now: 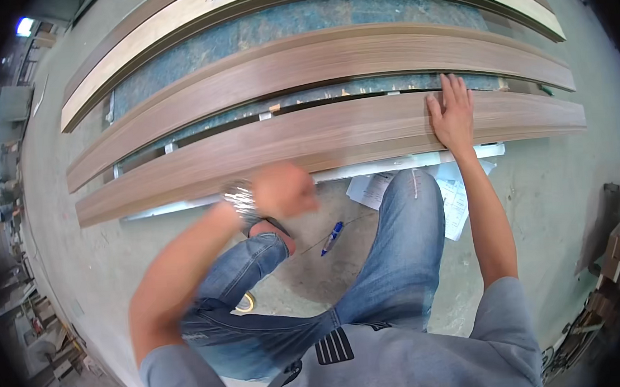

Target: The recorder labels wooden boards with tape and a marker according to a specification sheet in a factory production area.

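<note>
A long brown wood-grain plank (349, 130) lies crosswise in front of me. My right hand (454, 117) rests on it toward its right part, fingers stretched out, the tips reaching over its far edge. Above the floor between my knees and the plank's near edge is my left hand (286, 189), wearing a metal watch (241, 200) at the wrist. Motion smears its fingers, so I cannot make out whether they hold anything. Beyond the near plank, a second brown plank (315, 58) runs alongside, with a narrow gap between the two.
Farther off lies a pale-edged plank (169, 27). A blue mottled surface (277, 25) shows beneath the planks, and a light metal strip (408, 162) runs below the near edge. On the floor are a blue pen (332, 238) and papers (456, 210). Wood pieces (614, 258) lie at right.
</note>
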The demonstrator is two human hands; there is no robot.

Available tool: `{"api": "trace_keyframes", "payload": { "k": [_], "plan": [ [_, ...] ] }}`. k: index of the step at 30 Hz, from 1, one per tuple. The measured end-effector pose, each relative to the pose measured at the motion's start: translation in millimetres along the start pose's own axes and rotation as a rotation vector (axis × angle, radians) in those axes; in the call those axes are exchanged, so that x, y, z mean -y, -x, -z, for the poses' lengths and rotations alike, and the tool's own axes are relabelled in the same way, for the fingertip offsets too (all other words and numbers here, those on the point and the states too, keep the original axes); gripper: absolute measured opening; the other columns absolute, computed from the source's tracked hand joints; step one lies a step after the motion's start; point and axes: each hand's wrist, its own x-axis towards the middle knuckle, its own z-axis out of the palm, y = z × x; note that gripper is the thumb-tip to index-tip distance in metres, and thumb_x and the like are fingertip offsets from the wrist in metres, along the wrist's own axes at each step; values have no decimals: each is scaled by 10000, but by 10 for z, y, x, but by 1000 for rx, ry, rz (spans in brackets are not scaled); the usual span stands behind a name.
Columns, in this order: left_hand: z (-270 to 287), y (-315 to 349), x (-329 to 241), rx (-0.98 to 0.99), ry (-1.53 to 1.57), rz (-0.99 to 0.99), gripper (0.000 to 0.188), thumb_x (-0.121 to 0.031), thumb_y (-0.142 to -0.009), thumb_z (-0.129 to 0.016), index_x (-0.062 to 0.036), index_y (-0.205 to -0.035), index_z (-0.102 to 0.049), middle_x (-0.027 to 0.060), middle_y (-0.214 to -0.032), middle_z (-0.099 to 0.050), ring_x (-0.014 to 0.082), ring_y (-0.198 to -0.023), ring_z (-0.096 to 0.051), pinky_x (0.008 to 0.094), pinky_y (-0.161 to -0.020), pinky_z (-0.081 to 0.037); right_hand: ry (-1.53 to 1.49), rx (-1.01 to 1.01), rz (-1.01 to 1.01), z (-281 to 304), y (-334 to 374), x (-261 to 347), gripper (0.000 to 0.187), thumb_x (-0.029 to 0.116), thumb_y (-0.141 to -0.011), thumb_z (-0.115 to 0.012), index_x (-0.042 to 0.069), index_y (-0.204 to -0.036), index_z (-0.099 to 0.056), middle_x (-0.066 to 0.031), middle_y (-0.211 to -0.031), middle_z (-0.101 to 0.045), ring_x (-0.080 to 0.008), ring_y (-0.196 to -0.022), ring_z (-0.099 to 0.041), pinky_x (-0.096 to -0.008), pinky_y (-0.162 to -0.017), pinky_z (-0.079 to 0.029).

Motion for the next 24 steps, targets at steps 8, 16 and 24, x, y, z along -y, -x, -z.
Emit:
{"api": "trace_keyframes", "payload": {
  "k": [8, 16, 24],
  "plan": [
    [-2893, -803, 7, 42, -27, 518, 428, -273, -824, -644, -12, -1161, -598, 228, -1011, -705, 400, -912, -694, 488, -804, -556, -83, -11, -45, -47, 73, -43, 555, 371, -900, -618, -26, -1284, -567, -202, -1409, -514, -371, -1382, -384, -493, -1175, -233],
    [-2899, -783, 178, -206, 99, 810, 324, -206, -833, -610, 4, -1079, -602, 242, -1043, -691, 387, -926, -692, 485, -829, -553, -99, -41, -38, -46, 103, -40, 540, 387, -899, -608, -25, -1248, -593, -198, -1376, -546, -365, -1364, -410, -483, -1177, -238],
    [-985, 559, -233, -172, 11, 437, 490, -477, -782, -708, -43, -1010, -699, 210, -941, -707, 398, -913, -671, 480, -825, -538, -70, -47, -40, -4, 124, -78, 534, 408, -917, -582, -12, -1247, -608, -202, -1353, -566, -363, -1348, -437, -487, -1173, -237]
  ]
}}
